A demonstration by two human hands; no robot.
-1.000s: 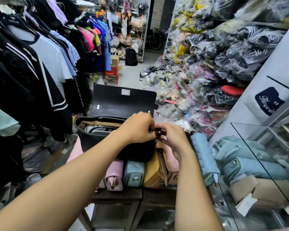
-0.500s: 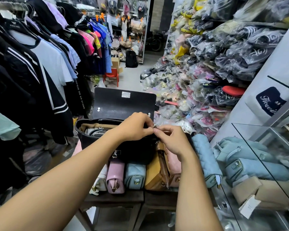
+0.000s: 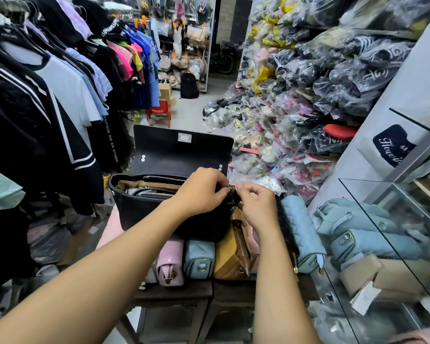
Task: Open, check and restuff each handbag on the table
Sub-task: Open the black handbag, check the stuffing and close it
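Head view — handbag's (image 3: pixel 144 209) gold fitting (image 3: pixel 232 187) between left grip (image 3: pixel 204 192), right grip (image 3: pixel 256 207)

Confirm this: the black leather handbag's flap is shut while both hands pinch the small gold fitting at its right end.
Wrong. The black leather handbag has its flap standing open, not shut, as the head view shows. The left hand and right hand do pinch the small gold fitting at its right end.

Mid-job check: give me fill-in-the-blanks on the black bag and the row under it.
The flap of the black handbag stands ____.
The left hand and right hand both pinch its ____-coloured fitting.
Between the pink bag and the tan bag sits a ____ bag.
Missing: open; gold; blue.
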